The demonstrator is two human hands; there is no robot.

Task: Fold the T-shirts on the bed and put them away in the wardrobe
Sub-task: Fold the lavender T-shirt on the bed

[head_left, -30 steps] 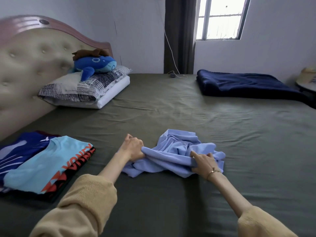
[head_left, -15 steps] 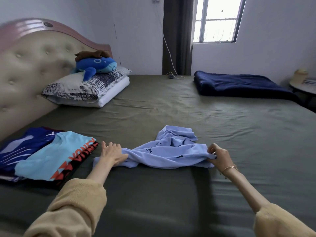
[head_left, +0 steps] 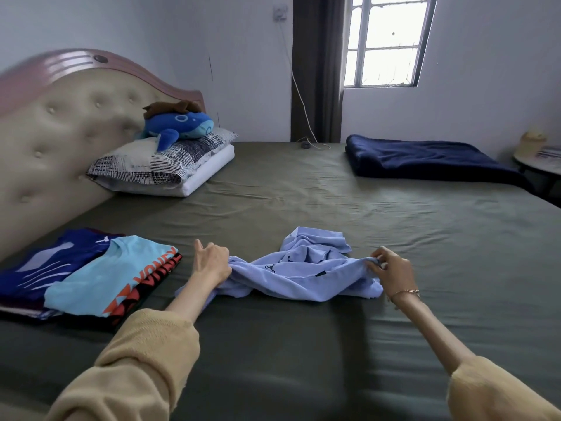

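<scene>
You've got your left hand (head_left: 212,264) and right hand (head_left: 391,270) each pinching an end of the crumpled lilac T-shirt (head_left: 300,275) on the bed (head_left: 303,192), grip tight.

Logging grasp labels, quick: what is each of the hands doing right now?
Left hand: grips the left end of the crumpled light blue T-shirt.
Right hand: pinches the shirt's right end.
</scene>
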